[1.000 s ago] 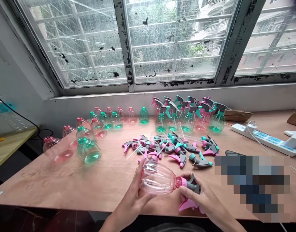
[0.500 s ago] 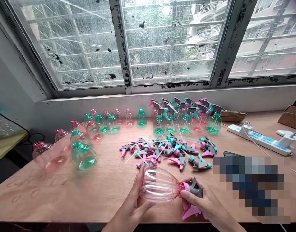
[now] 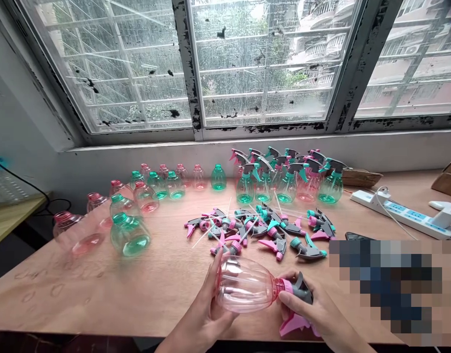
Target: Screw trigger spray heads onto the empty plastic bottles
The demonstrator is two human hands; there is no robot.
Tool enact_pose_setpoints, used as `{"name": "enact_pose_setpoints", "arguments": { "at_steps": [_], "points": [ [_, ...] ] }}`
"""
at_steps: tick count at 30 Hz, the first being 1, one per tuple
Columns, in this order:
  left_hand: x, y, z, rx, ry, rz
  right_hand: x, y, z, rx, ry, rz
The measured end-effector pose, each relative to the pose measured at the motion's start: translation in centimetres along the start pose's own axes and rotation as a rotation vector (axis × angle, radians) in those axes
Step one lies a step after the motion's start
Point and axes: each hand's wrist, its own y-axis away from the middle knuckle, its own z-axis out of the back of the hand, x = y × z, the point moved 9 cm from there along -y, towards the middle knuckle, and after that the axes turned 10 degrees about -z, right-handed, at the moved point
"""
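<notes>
A clear pink spray bottle (image 3: pixel 245 285) lies sideways in the air above the table's front edge, its neck pointing right. My left hand (image 3: pixel 207 304) is closed around the bottle's base end. At the neck, my right hand (image 3: pixel 313 309) grips a pink-and-grey trigger spray head (image 3: pixel 297 289) by its pink collar, which sits on the bottle's mouth; part of the head is behind my fingers. Just beyond the bottle lies a pile of loose spray heads (image 3: pixel 243 225), pink, teal and grey, with thin white tubes.
Open-topped pink and green bottles (image 3: pixel 130 238) stand on the table's left side and back. Several bottles with spray heads (image 3: pixel 287 186) are grouped at the back right. Beyond them are a white power strip (image 3: pixel 402 213), a phone (image 3: pixel 360 237) and a brown box (image 3: pixel 448 181).
The view has shifted slightly, so the whole scene sits a little to the right. Both hands keep the same hold on the bottle and spray head.
</notes>
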Motion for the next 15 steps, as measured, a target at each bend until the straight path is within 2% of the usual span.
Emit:
{"name": "enact_pose_setpoints", "arguments": {
  "at_steps": [6, 15],
  "points": [
    [0.24, 0.49, -0.15, -0.059, 0.143, 0.117, -0.55, -0.11, 0.55, -0.022, -0.023, -0.005],
    [0.09, 0.17, -0.42, 0.035, 0.039, 0.051, -0.63, -0.29, 0.38, 0.018, -0.042, -0.025]
  ]
}}
